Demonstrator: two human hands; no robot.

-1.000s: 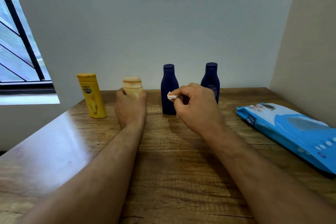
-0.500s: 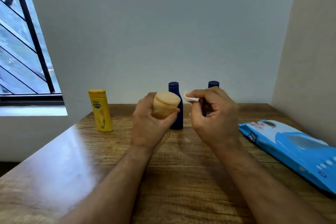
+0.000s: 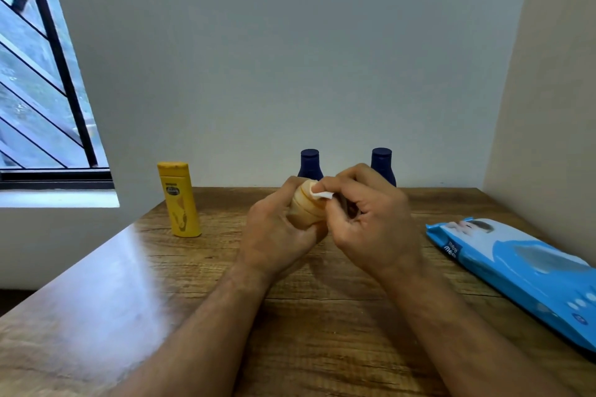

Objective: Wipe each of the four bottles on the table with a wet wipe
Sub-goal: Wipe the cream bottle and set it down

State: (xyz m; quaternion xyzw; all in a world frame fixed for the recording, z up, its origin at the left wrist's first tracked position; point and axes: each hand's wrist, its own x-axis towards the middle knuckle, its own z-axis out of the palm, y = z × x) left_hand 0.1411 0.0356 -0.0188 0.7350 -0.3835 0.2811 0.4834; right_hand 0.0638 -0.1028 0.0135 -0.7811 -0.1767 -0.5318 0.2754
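Right now, in the head view, the left hand [image 3: 277, 232] has its fingers curled round a small tan plastic bottle with a ribbed cap [image 3: 304, 208], held above the wooden worktop [image 3: 322, 316] and tilted with its cap away from the person. The right hand [image 3: 371, 226] pinches a small folded white wet wipe [image 3: 322, 194] between thumb and forefinger, and the wipe touches the bottle's cap end.

To do this step well, I would keep the left grip low on the body so the cap and shoulder stay bare, press the wipe flat, not by its corner, and turn the bottle in the palm so every side is reached. The part under the left fingers will likely need a change of grip.

Behind the hands two dark blue plastic bottles with round caps, one on the left [image 3: 310, 164] and one on the right [image 3: 382, 164], stand upright near the wall, partly hidden. A yellow flat-sided plastic bottle [image 3: 179, 200] stands upright well to the left. A blue soft pack of wet wipes [image 3: 522, 271] lies on the right of the worktop. Nothing stands between the hands and the other bottles; the blue pair are close behind and could be knocked.
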